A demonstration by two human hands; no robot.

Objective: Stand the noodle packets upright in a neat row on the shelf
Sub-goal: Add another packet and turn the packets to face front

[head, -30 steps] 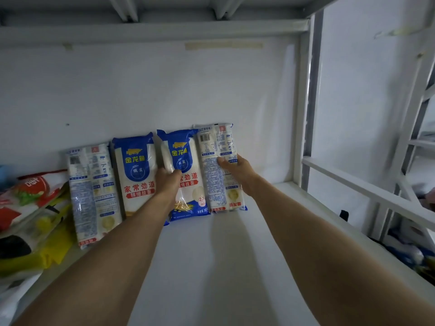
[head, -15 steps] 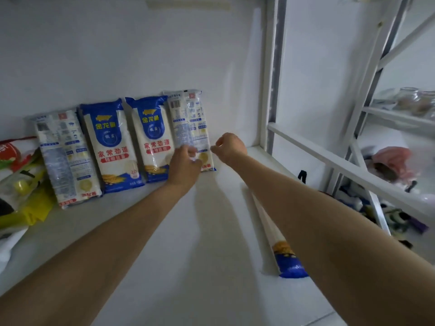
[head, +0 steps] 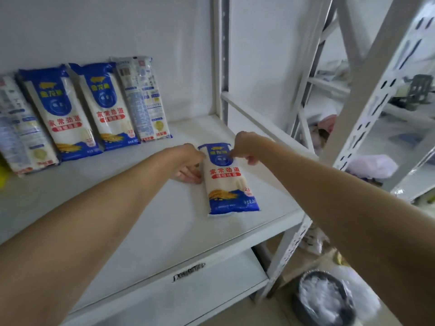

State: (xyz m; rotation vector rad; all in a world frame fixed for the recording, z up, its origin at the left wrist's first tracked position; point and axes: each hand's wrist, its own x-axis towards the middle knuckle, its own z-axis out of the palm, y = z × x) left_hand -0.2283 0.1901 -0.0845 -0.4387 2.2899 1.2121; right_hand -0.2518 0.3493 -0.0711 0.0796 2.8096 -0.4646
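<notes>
Loose packet: one blue-and-white noodle packet (head: pixel 229 182) lay flat on the white shelf (head: pixel 146 208), near the front right corner, blue label end pointing at the back wall and printed face up.

Left hand: our left hand (head: pixel 188 164) was down at the packet's left edge near the top, fingers (head: pixel 188 177) curled against the shelf board and touching the packet's side. We couldn't tell how firm that hold was, the wrist hid the thumb.

Right hand: our right hand (head: pixel 247 147) came in over the packet's top right corner, fingers bent down and pinching the blue top seam. It looked closed on the packet, not spread.

Row at the back: four packets leaned upright against the back wall (head: pixel 106 31), side by side and touching. From the right: a clear packet showing its printed back (head: pixel 143 100), then two blue-fronted ones (head: pixel 109 107) (head: pixel 62 114), then another back-facing one (head: pixel 18 128) cut off by the left edge of the view.

Gap: the flat packet sat well apart from that row, with bare shelf between it and the rightmost standing one.

Frame: a white slotted upright (head: pixel 223 55) stood at the shelf's back right corner.

Floor: a dark round bin with a white liner (head: pixel 324 300) sat below on the right, pretty blurry.
</notes>
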